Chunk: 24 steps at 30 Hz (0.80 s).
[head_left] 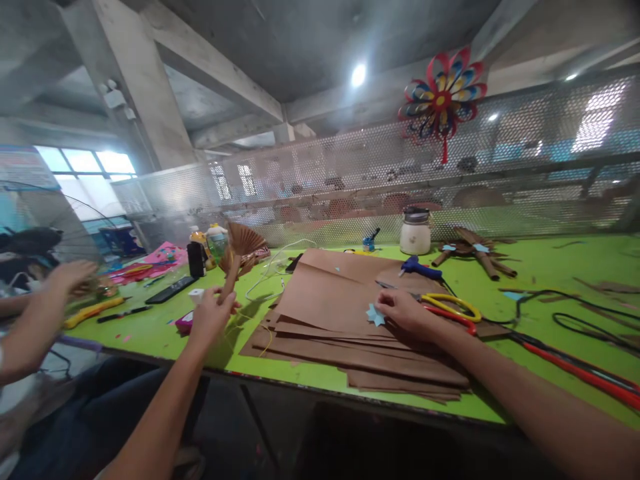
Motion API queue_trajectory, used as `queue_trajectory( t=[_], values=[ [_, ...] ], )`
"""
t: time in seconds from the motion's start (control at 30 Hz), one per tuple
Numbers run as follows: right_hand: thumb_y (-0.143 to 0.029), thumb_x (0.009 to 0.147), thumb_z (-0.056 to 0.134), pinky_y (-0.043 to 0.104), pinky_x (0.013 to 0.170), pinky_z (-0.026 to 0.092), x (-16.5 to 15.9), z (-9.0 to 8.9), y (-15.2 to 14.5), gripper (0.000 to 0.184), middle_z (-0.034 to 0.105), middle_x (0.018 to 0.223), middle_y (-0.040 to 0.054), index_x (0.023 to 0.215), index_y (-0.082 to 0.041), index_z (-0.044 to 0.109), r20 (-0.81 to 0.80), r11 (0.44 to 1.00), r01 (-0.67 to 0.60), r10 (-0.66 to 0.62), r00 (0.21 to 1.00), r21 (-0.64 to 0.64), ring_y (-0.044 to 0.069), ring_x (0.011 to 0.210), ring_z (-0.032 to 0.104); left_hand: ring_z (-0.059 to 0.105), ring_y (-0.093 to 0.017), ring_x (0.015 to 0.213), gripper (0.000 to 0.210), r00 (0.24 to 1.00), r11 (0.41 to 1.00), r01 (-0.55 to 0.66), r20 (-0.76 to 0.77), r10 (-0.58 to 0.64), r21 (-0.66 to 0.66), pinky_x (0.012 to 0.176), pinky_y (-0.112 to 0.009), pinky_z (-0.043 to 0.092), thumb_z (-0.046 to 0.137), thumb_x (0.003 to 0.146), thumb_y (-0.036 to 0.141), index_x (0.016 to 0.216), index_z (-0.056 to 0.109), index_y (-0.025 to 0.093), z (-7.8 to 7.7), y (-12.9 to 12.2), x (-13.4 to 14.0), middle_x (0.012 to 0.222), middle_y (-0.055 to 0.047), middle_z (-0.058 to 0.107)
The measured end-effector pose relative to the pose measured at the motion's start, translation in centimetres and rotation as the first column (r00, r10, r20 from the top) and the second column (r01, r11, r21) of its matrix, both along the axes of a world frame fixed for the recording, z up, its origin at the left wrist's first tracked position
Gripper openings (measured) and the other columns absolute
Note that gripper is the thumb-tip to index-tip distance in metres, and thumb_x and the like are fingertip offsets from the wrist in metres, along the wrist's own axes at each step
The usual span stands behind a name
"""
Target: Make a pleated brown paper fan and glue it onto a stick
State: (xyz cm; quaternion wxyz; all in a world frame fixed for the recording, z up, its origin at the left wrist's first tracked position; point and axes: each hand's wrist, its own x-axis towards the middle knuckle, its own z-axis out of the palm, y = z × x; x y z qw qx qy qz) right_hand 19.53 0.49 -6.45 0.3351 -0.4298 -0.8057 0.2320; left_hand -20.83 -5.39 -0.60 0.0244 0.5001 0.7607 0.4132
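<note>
My left hand (pixel 213 312) is closed round the stem of a brown folded-paper fan (pixel 243 243), held upright above the table. Over the stack of brown paper sheets (pixel 325 293), my right hand (pixel 403 308) pinches a small light-blue paper star (pixel 375 315) between its fingertips. Beside that hand lie scissors with yellow and red handles (pixel 453 308), their blades pointing left. A blue glue gun (pixel 423 268) rests on the far right of the stack. Thin yellow thread (pixel 270 341) trails over the stack's left edge.
At left, a co-worker's arm (pixel 43 307) reaches over the green table (pixel 300 377). A yellow utility knife (pixel 95 312) and a black phone-like slab (pixel 171 289) lie there. At the back stand a white jar (pixel 415 232) and rolled brown paper pieces (pixel 480 250). Black cable (pixel 530 300) loops at right, near red-handled shears (pixel 580 368).
</note>
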Motion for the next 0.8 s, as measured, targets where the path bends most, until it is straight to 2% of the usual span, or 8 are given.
queue_trajectory(
  t=[0.03, 0.17, 0.23, 0.33, 0.5, 0.6, 0.67, 0.8],
  values=[
    [-0.029, 0.074, 0.047, 0.024, 0.054, 0.034, 0.0, -0.1, 0.1, 0.019, 0.056, 0.059, 0.002, 0.064, -0.015, 0.054, -0.001, 1.0, 0.001, -0.001, 1.0, -0.003, 0.013, 0.058, 0.048, 0.059, -0.019, 0.058, 0.04, 0.998, 0.997, 0.023, 0.055, -0.027, 0.075, 0.053, -0.026, 0.041, 0.053, 0.07, 0.041, 0.099, 0.049, 0.014, 0.4, -0.6, 0.7, 0.062, -0.002, 0.062],
    [-0.027, 0.074, 0.047, 0.023, 0.054, 0.034, -0.2, -0.4, 0.3, 0.017, 0.057, 0.059, 0.0019, 0.065, -0.014, 0.054, -0.031, 1.0, -0.005, 0.005, 1.0, -0.009, 0.013, 0.058, 0.049, 0.059, -0.017, 0.058, 0.04, 0.903, 0.914, 0.301, 0.228, -0.364, 0.271, 0.056, -0.027, 0.043, 0.054, 0.072, 0.046, 0.098, 0.049, 0.016, 2.1, -2.9, 5.5, 0.071, -0.005, 0.066],
    [-0.026, 0.074, 0.047, 0.023, 0.053, 0.034, -0.4, -0.3, 0.2, 0.016, 0.058, 0.059, 0.0018, 0.064, -0.015, 0.054, -0.048, 1.0, 0.001, -0.001, 0.999, 0.0, 0.013, 0.057, 0.049, 0.062, -0.019, 0.068, 0.042, 0.771, 0.843, 0.455, 0.346, -0.534, 0.287, 0.067, -0.03, 0.045, 0.055, 0.073, 0.043, 0.104, 0.045, 0.017, 2.9, -3.8, 8.6, 0.078, -0.006, 0.068],
    [-0.024, 0.073, 0.048, 0.022, 0.051, 0.033, -0.4, 0.1, -0.2, 0.015, 0.057, 0.057, 0.0008, 0.062, -0.015, 0.053, -0.086, 1.0, 0.015, -0.015, 0.996, -0.001, 0.012, 0.055, 0.048, 0.062, -0.022, 0.086, 0.042, 0.589, 0.736, 0.617, 0.456, -0.667, 0.278, 0.077, -0.034, 0.041, 0.051, 0.077, 0.041, 0.112, 0.043, 0.017, 4.6, -4.7, 12.7, 0.09, -0.009, 0.068],
    [-0.024, 0.072, 0.049, 0.021, 0.048, 0.034, 0.2, 1.5, -0.1, 0.015, 0.055, 0.056, -0.0001, 0.061, -0.016, 0.053, -0.177, 0.999, 0.038, -0.039, 0.984, -0.009, 0.011, 0.053, 0.048, 0.059, -0.018, 0.083, 0.021, 0.355, 0.557, 0.761, 0.505, -0.787, 0.333, 0.071, -0.028, 0.04, 0.056, 0.072, 0.025, 0.09, 0.057, 0.012, 6.5, -3.3, 17.4, 0.093, -0.01, 0.065],
    [-0.028, 0.073, 0.049, 0.022, 0.048, 0.038, 0.6, 2.2, 0.1, 0.016, 0.053, 0.053, -0.0008, 0.063, -0.016, 0.052, -0.272, 0.997, 0.015, -0.034, 0.962, -0.071, 0.011, 0.049, 0.049, 0.054, -0.01, 0.059, 0.015, 0.208, 0.551, 0.742, 0.65, -0.731, 0.382, 0.052, -0.02, 0.037, 0.057, 0.067, 0.018, 0.08, 0.054, 0.013, 5.4, -0.6, 19.7, 0.066, -0.002, 0.059],
    [-0.032, 0.072, 0.052, 0.023, 0.049, 0.04, 0.7, 2.5, 0.1, 0.018, 0.053, 0.052, -0.0013, 0.064, -0.016, 0.052, -0.37, 0.992, -0.034, -0.015, 0.929, -0.124, 0.011, 0.048, 0.05, 0.041, -0.005, 0.042, 0.016, 0.134, 0.52, 0.777, 0.712, -0.689, 0.356, 0.039, -0.016, 0.023, 0.055, 0.067, 0.019, 0.083, 0.052, 0.014, 3.6, 1.4, 21.0, 0.051, 0.004, 0.047],
    [-0.035, 0.069, 0.057, 0.023, 0.05, 0.041, 0.6, 2.9, -0.5, 0.02, 0.054, 0.053, -0.0018, 0.064, -0.016, 0.053, -0.488, 0.981, -0.087, -0.01, 0.873, -0.175, 0.01, 0.048, 0.05, 0.025, -0.002, 0.035, 0.016, 0.113, 0.526, 0.804, 0.796, -0.595, 0.279, 0.034, -0.015, 0.012, 0.058, 0.066, 0.023, 0.077, 0.05, 0.014, -0.6, 4.6, 22.8, 0.042, 0.009, 0.03]
  ],
)
